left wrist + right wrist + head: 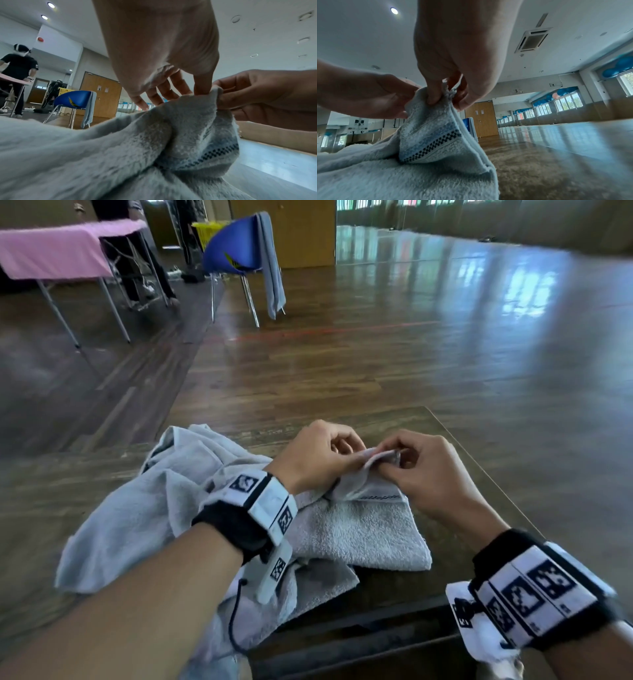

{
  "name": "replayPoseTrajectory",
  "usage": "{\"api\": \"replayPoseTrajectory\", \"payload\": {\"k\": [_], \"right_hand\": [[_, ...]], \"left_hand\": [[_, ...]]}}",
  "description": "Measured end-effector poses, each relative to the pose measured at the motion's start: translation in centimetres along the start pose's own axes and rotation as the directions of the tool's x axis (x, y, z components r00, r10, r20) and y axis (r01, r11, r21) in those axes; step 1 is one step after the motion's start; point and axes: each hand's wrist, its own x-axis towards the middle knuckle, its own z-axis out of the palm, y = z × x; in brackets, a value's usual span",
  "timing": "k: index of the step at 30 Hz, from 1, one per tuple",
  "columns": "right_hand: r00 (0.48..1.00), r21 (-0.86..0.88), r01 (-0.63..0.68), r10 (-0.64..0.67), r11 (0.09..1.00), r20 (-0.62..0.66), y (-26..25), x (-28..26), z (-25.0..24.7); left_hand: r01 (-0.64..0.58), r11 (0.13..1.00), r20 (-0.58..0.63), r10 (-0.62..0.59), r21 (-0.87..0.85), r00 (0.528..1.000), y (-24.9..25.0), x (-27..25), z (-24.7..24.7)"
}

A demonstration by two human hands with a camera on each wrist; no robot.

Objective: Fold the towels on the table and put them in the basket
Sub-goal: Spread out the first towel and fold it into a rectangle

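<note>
A grey terry towel (363,534) with a dark checked stripe (433,147) lies on the dark wooden table (479,481). One corner of it is lifted off the table. My left hand (322,455) and right hand (416,465) meet at that corner and both pinch it between thumb and fingers. In the left wrist view my left hand (202,89) pinches the raised towel (192,121) edge with my right hand (257,92) beside it. The right wrist view shows my right hand (447,97) gripping the corner. A second, crumpled pale grey towel (144,508) lies to the left, under my left forearm.
The table's right edge (486,474) runs close to my right hand. Beyond lies open wooden floor. A blue chair (236,251) with a grey towel (270,265) draped on it stands far back, a yellow basket (209,229) behind it. A pink-covered table (58,251) stands far left.
</note>
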Motion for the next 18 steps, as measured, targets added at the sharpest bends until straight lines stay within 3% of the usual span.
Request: {"api": "replayPoseTrajectory", "payload": {"k": [6, 11, 18], "right_hand": [[0.976, 0.141, -0.104, 0.129, 0.984, -0.176, 1.4, 0.6, -1.6], [0.975, 0.158, -0.091, 0.120, 0.983, -0.188, 2.0, 1.3, -1.6], [0.969, 0.169, -0.108, 0.142, 0.980, -0.202, 1.6, 1.8, -0.4]], "left_hand": [[0.002, 0.999, -0.250, -0.011, -0.034, 0.968, 1.6, 2.4, 1.6], [0.002, 1.000, -0.079, 0.000, 0.016, 0.997, 1.8, 2.9, 1.4], [0.047, 0.997, -0.069, -0.051, -0.057, 0.996, 0.0, 2.3, 1.0]]}}
